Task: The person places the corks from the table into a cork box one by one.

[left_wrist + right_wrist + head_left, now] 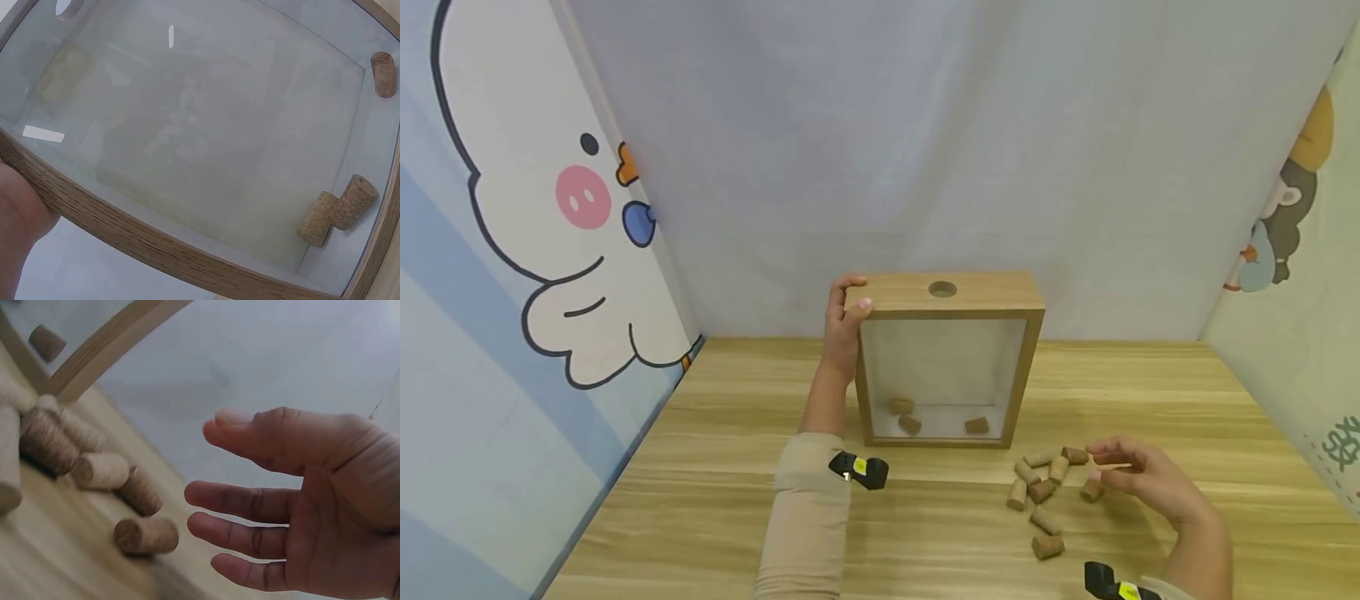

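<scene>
My left hand [844, 329] grips the upper left corner of a wooden shadow box [951, 293] with a clear front, thumb on the top's front edge. The box stands upright, with a round hole in its top. Three corks lie on its floor; one cork [353, 201] leans against another [317, 219] in the left wrist view. My right hand [1153, 482] hovers over the table, fingers and thumb extended and parted, holding nothing. Just beyond its fingertips lies a single cork [147, 536]. Several more corks [1043, 490] lie loosely grouped to its left, before the box's right corner.
The wood-grain table [925, 533] runs back to a pale curtain [880, 167]. Cartoon-printed panels stand at the left [512, 250] and right [1300, 333] sides. A black strap device [859, 469] sits on my left sleeve.
</scene>
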A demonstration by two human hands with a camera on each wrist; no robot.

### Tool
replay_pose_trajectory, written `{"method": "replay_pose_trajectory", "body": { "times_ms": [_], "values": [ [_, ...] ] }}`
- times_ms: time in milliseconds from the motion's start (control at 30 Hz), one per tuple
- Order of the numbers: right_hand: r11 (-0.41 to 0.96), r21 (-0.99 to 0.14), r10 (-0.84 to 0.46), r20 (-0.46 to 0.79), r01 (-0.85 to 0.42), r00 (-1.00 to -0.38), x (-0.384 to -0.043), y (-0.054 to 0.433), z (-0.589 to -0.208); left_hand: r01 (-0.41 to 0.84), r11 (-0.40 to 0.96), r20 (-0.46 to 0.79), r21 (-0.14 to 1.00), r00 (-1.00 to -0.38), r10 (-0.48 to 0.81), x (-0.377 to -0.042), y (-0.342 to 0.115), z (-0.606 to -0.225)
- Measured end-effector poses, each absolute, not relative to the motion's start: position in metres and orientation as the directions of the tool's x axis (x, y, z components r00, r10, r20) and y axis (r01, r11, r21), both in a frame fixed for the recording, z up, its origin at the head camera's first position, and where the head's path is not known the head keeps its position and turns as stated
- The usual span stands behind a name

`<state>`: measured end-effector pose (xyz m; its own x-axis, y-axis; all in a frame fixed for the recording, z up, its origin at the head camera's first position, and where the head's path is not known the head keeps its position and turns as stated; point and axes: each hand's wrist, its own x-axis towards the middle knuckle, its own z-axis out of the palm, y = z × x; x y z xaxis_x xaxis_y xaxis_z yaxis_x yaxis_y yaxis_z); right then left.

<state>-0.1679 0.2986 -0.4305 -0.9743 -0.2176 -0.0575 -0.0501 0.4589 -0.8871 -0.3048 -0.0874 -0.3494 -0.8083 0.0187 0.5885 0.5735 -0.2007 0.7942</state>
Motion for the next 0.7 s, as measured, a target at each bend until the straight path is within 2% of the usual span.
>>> {"method": "replay_pose_trajectory", "body": {
  "times_ms": [200,500,700],
  "values": [
    [0.480,-0.877,-0.164,-0.133,0.038,-0.977,-0.163,0.303,-0.450,0.569,-0.199,0.584,0.798,-0.811,0.027,-0.304,-0.087,-0.350],
    [0.557,-0.831,-0.148,-0.114,0.012,-0.982,-0.166,0.307,-0.464,0.558,-0.205,0.574,0.804,-0.819,0.020,-0.304,-0.088,-0.349],
    [0.579,-0.814,-0.143,-0.148,0.038,-0.979,-0.169,0.301,-0.465,0.548,-0.228,0.567,0.805,-0.823,0.021,-0.305,-0.089,-0.349]
  ]
}}
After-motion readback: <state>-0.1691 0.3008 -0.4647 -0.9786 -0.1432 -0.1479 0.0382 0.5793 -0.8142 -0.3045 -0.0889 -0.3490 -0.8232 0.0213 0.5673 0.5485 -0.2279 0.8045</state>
